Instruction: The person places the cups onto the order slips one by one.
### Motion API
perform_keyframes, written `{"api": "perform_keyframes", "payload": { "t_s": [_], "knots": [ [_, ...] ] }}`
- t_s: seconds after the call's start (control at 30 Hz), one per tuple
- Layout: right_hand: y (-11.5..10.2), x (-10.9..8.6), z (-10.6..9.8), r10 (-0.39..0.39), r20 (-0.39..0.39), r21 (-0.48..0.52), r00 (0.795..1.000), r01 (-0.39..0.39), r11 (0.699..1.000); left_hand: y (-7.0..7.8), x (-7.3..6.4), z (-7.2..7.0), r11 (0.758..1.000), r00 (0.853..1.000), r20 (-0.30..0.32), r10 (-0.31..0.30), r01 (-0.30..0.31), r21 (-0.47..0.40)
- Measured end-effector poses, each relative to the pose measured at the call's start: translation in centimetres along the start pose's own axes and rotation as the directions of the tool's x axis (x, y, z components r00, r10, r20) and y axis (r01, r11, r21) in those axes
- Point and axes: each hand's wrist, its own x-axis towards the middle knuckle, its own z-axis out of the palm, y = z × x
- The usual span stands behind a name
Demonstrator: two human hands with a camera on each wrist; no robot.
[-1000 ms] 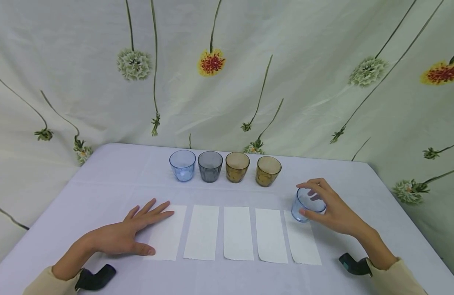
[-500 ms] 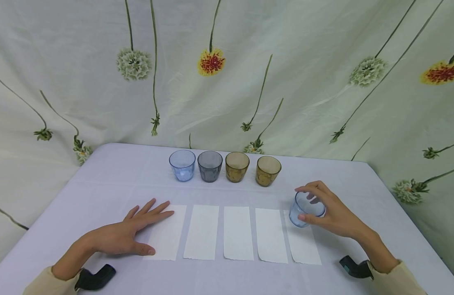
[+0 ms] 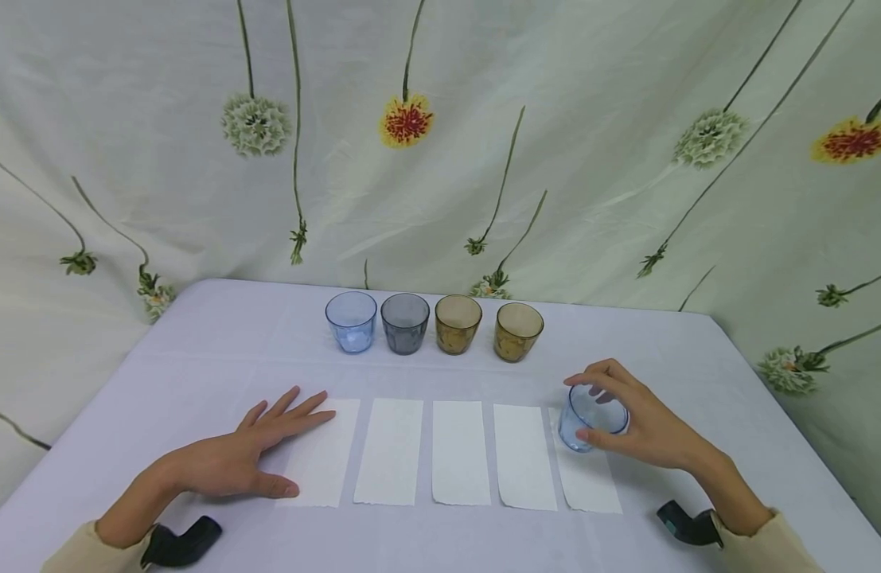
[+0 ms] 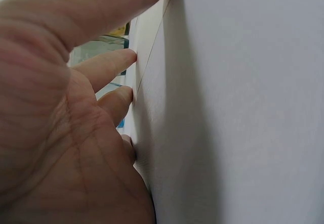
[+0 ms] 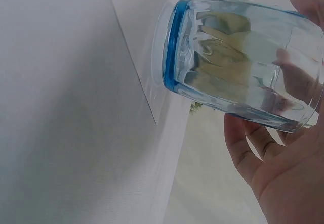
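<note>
My right hand grips a clear blue glass near its rim, thumb on the near side and fingers round the far side. The glass stands upright over the upper part of the rightmost white paper strip. In the right wrist view, the base of the blue glass is close over the paper. My left hand lies with spread, straight fingers, its fingertips and thumb on the left edge of the leftmost paper strip. From the left wrist, the fingertips touch the paper.
Along the back stand a blue glass, a grey glass and two amber glasses, all upright. Between the hands more paper strips lie in a row on the white tablecloth. A flowered curtain hangs behind the table.
My right hand has brought the blue glass nearer to me and slightly left, farther over the rightmost strip. The left hand stays in place on its strip.
</note>
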Motion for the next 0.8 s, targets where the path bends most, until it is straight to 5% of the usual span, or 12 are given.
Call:
{"api": "perform_keyframes", "payload": {
  "t_s": [0.3, 0.8],
  "knots": [
    [0.13, -0.34, -0.19, -0.054, 0.010, 0.015, 0.998, 0.054, 0.998, -0.02, 0.15, 0.12, 0.999, 1.000, -0.006, -0.002, 0.002, 0.032],
    [-0.16, -0.47, -0.50, -0.035, 0.096, 0.032, 0.995, 0.032, 0.999, 0.36, 0.16, -0.19, 1.000, 1.000, 0.001, -0.015, 0.015, 0.025]
  ]
}}
